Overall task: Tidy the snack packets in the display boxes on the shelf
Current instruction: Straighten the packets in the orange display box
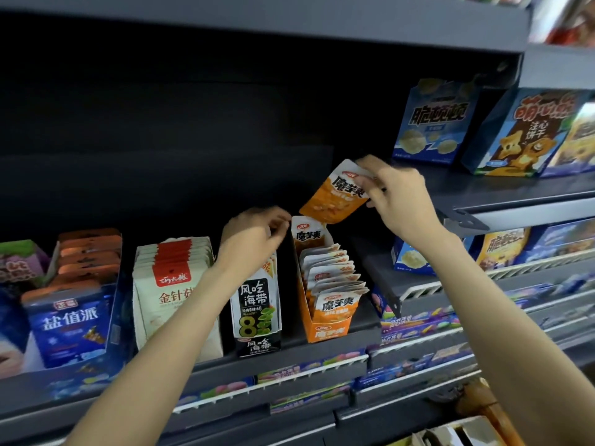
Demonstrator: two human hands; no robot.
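Our right hand (397,197) pinches an orange packet (335,196) at twelve o'clock above the orange display box (325,329), while our left hand (254,236), fingers curled, grip unclear, masks the seaweed box (256,317).

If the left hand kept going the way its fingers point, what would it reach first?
Probably the upright orange-and-white packet at the back of the orange display box; the left hand has curled fingers aimed at it, though depth is unclear.
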